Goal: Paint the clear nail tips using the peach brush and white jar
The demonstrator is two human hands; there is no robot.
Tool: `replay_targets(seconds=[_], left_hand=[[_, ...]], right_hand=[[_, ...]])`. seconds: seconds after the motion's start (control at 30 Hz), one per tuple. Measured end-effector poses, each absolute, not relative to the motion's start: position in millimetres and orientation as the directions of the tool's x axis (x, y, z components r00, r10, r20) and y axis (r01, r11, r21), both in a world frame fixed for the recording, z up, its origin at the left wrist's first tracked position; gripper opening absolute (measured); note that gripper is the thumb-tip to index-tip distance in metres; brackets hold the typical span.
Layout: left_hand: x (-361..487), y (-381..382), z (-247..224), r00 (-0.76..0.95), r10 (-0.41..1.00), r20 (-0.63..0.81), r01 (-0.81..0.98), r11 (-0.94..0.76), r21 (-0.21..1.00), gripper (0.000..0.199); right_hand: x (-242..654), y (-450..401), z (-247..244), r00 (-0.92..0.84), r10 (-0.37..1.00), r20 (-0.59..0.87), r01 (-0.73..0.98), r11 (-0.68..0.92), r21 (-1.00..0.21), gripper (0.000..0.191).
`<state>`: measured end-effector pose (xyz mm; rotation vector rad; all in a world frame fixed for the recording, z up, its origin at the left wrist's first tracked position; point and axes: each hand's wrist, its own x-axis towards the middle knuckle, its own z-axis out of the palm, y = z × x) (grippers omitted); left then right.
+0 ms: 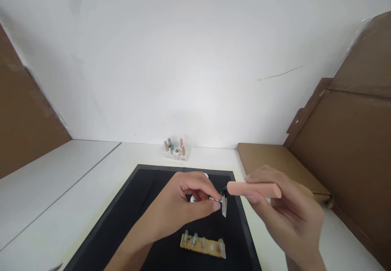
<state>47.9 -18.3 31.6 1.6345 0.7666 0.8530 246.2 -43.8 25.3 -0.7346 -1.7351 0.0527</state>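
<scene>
My left hand point(180, 202) pinches a thin metal stem point(215, 199) between thumb and forefinger. A clear false nail tip point(224, 208) stands at the end of that stem. In my right hand point(290, 210) is a nail polish brush with a long peach-pink cap point(253, 189), lying nearly level. Its dark bristle end is at the upper part of the nail tip; whether they touch I cannot tell. Below the hands, a yellowish strip point(203, 245) carries several clear nail tips. A small white and silver piece point(193, 199) shows partly behind my left fingers.
A black mat point(122, 214) covers the middle of the white table point(61, 193). Several nail polish bottles point(183, 153) stand in a clear tray by the wall. A flat cardboard piece point(262, 157) lies at the back right, and cardboard panels point(360, 132) rise on both sides.
</scene>
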Motion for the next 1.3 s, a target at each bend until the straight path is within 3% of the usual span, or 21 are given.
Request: replay_targets(seconds=[0.3, 0.53, 0.83, 0.97, 1.13, 1.3], left_hand=[[47, -14, 29, 0.456, 0.879, 0.139, 0.123, -0.217, 0.968, 0.006], [53, -20, 33, 0.468, 0.868, 0.168, 0.156, -0.268, 0.951, 0.009], [50, -21, 31, 0.485, 0.859, 0.164, 0.18, -0.282, 0.942, 0.009], [49, -19, 31, 0.483, 0.864, 0.145, 0.188, -0.264, 0.946, 0.008], [51, -20, 33, 0.487, 0.857, 0.166, 0.159, -0.274, 0.949, 0.008], [50, -22, 32, 0.513, 0.841, 0.172, 0.166, -0.294, 0.941, 0.01]], right_hand=[[243, -49, 27, -0.072, 0.489, 0.87, 0.344, 0.83, -0.438, 0.01], [243, -45, 35, -0.185, 0.51, 0.84, 0.4, 0.82, -0.41, 0.014], [247, -46, 28, -0.146, 0.49, 0.86, 0.456, 0.804, -0.381, 0.008], [246, -48, 28, -0.079, 0.49, 0.868, 0.375, 0.821, -0.43, 0.008], [241, -48, 40, -0.177, 0.478, 0.861, 0.355, 0.846, -0.397, 0.018], [245, -47, 36, -0.178, 0.48, 0.859, 0.425, 0.825, -0.373, 0.011]])
